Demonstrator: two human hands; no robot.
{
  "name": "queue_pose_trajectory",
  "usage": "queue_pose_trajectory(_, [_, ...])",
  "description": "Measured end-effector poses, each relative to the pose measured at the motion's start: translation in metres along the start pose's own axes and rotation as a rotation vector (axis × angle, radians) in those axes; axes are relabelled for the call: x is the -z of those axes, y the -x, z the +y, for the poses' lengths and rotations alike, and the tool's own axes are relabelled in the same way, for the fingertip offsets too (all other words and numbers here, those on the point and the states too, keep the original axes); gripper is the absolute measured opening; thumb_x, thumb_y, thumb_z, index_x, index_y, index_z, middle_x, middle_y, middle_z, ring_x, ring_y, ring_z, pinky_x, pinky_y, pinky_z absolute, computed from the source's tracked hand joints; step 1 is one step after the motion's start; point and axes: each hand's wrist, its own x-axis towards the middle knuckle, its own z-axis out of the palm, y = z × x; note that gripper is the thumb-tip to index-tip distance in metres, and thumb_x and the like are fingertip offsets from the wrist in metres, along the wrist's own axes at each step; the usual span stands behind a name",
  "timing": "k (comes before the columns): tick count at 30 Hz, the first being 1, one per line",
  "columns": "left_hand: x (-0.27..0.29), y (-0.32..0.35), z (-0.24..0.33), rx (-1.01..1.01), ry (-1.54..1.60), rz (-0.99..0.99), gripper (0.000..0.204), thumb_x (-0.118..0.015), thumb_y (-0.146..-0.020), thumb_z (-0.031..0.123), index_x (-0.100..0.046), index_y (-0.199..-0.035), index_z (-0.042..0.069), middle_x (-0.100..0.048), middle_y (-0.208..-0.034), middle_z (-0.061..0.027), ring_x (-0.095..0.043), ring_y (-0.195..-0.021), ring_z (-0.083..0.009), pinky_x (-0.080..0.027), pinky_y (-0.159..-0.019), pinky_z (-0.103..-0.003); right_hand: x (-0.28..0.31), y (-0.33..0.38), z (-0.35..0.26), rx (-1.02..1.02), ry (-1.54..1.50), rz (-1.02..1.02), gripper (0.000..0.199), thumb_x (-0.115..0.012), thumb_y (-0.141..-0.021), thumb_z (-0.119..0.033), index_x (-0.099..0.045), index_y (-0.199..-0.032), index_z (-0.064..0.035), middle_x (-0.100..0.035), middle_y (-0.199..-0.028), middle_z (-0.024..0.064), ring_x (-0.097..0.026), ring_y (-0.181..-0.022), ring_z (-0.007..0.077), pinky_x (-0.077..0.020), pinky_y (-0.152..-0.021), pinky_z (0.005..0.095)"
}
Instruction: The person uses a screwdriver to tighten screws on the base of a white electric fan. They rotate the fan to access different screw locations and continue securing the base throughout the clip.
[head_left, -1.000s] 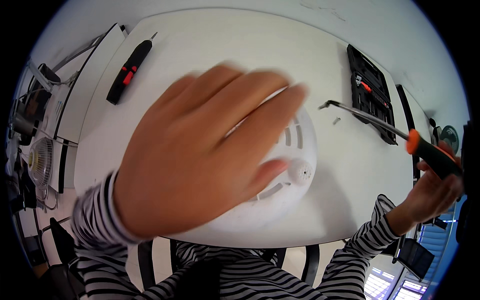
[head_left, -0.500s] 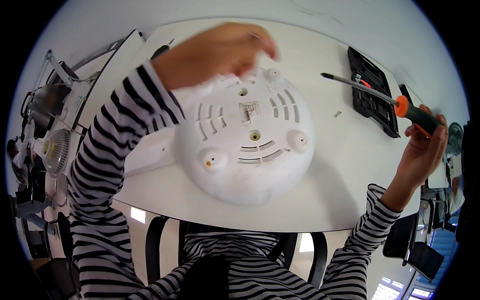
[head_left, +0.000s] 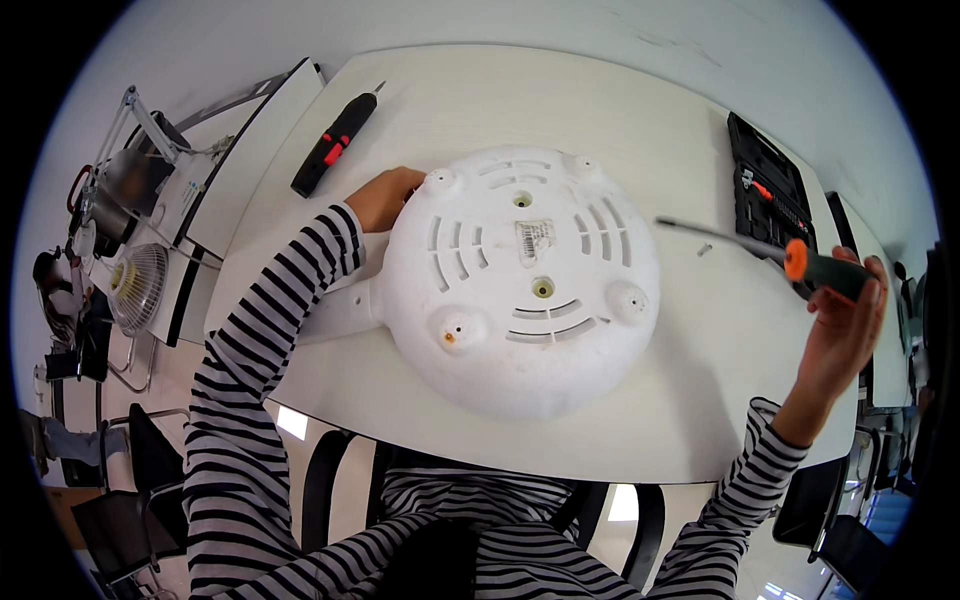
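Observation:
A large white round plastic housing (head_left: 485,300) lies with its vented, footed side up on the table, two recessed holes and a small label near its middle. From its left side a flat white arm (head_left: 340,312) sticks out. My left hand (head_left: 385,198) is at the housing's far left edge, against its side; its fingertips are hidden there. My right hand (head_left: 840,320), raised at the right of the table, is closed round the dark green and orange handle of a screwdriver (head_left: 795,260). The screwdriver's long shaft points left, its tip apart from the housing.
A black and red cordless screwdriver (head_left: 335,145) lies at the far left. A dark tool case (head_left: 770,180) stands open at the back right, with a small metallic piece (head_left: 704,250) on the table before it. A wire-caged fan (head_left: 138,288) stands to the left.
My left hand has come down from above the housing to its far left edge. The cordless screwdriver now shows fully. My right hand still holds its screwdriver, and the whole view has shifted slightly.

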Motion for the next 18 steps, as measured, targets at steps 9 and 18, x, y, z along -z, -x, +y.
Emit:
queue_pose_trajectory(9, [0.003,0.032,-0.014,-0.014,-0.128,0.044,0.031,-0.054,-0.083,0.011,-0.052,-0.113,0.004,-0.055,-0.104,-0.0117,-0.056,-0.086,-0.0216,-0.044,-0.08,-0.03,-0.051,-0.014,-0.056,0.191,0.281,-0.482,0.044,-0.042,-0.091,-0.037,-0.039,-0.118,-0.0027,-0.054,-0.103,0.0196,-0.062,-0.071,0.0185,-0.0476,-0.046,0.0198])
queue_pose_trajectory(18, [-0.008,0.152,0.041,-0.186,-0.062,0.126,0.064,-0.064,-0.065,0.007,-0.042,-0.125,0.006,-0.056,-0.106,-0.0107,-0.053,-0.093,-0.0225,-0.04,-0.082,-0.033,-0.025,-0.023,-0.04,0.18,0.307,-0.339,0.037,-0.041,-0.093,-0.031,-0.046,-0.118,-0.0036,-0.056,-0.107,0.018,-0.059,-0.069,0.0113,-0.04,-0.048,0.0157])
